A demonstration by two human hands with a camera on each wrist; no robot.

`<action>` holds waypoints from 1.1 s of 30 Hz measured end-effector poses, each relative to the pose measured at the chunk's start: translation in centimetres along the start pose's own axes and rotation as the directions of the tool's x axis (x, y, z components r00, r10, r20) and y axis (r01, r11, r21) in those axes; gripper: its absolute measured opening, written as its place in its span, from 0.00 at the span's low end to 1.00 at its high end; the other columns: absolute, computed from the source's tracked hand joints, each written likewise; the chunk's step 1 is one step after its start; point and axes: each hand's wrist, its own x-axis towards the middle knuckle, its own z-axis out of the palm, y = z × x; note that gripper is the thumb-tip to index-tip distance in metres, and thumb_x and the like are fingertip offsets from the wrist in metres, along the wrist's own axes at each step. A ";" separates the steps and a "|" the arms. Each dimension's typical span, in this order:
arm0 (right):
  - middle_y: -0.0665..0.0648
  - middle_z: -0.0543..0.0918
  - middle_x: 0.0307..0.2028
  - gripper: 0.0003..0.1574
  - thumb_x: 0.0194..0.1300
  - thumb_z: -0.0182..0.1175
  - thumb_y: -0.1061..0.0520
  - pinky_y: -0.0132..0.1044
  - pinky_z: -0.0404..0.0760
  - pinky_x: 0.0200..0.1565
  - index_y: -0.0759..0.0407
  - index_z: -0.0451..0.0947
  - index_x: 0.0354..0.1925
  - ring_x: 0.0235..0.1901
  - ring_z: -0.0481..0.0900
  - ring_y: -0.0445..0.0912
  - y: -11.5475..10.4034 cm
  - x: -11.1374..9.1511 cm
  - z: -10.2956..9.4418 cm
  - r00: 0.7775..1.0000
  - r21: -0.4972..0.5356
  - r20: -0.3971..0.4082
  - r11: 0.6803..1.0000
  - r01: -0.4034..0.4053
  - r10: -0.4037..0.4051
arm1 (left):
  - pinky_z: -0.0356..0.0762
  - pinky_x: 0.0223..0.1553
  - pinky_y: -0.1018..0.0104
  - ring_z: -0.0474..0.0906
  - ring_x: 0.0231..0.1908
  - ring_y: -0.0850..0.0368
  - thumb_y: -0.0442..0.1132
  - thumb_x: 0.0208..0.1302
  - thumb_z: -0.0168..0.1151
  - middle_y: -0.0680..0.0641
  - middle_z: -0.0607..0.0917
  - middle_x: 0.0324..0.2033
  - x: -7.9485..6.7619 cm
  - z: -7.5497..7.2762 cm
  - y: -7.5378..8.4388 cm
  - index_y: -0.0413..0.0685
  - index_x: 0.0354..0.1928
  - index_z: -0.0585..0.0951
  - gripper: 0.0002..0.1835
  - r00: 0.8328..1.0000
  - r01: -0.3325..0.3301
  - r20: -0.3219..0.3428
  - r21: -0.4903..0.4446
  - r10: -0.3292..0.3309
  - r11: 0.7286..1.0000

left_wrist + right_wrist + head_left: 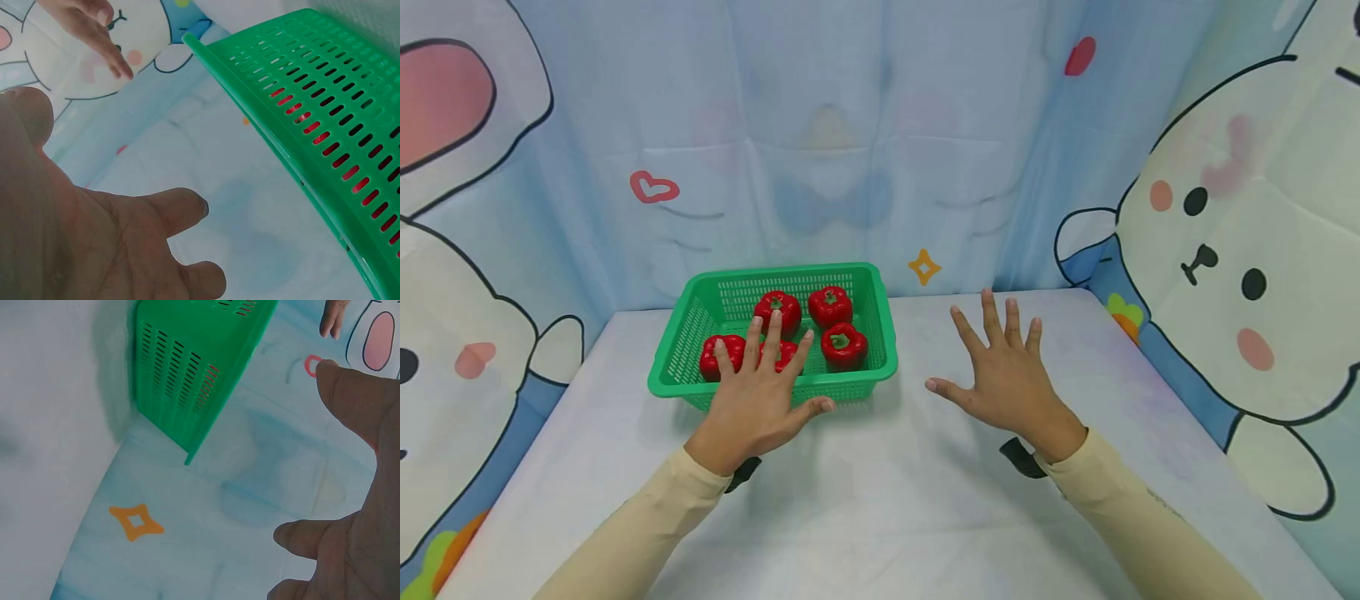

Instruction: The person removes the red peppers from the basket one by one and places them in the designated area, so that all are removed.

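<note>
Table (895, 517): peppers (845, 347) in basket (850, 383)
Left hand (756, 400), right hand (1009, 375): spread, empty
Basket: could tip if left hand presses

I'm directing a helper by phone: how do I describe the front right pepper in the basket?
On the white table is a green basket. Inside, find the red pepper nearest its front right corner. In the head view no finger covers it, while the left hand partly hides the two front peppers to its left.
</note>
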 end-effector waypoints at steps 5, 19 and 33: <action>0.65 0.30 0.77 0.66 0.57 0.53 0.19 0.76 0.35 0.66 0.50 0.44 0.79 0.75 0.26 0.69 -0.1 0.2 0.2 1.000 0.006 0.007 1.000 0.007 -0.007 | 0.33 0.66 0.22 0.32 0.77 0.34 0.75 0.63 0.46 0.40 0.37 0.78 0.1 -0.1 -0.3 0.62 0.78 0.51 0.47 1.000 -0.003 0.007 -0.006 0.003 1.000; 0.59 0.84 0.54 0.33 0.68 0.62 0.43 0.52 0.80 0.48 0.54 0.71 0.66 0.41 0.86 0.55 -0.7 1.8 0.7 0.993 0.384 -0.051 0.916 0.114 -0.103 | 0.50 0.62 0.23 0.44 0.72 0.23 0.63 0.76 0.36 0.31 0.48 0.75 -0.4 -1.7 -15.7 0.53 0.76 0.58 0.34 0.922 0.367 0.088 -0.512 -0.378 0.776; 0.51 0.85 0.38 0.17 0.67 0.64 0.52 0.41 0.79 0.43 0.57 0.83 0.52 0.38 0.79 0.44 -4.6 10.9 4.6 0.945 0.537 -0.034 0.791 0.292 -0.326 | 0.78 0.47 0.75 0.73 0.54 0.66 0.48 0.79 0.43 0.41 0.52 0.74 0.8 5.9 -20.0 0.54 0.71 0.65 0.23 0.968 0.103 0.090 -0.994 -0.233 0.045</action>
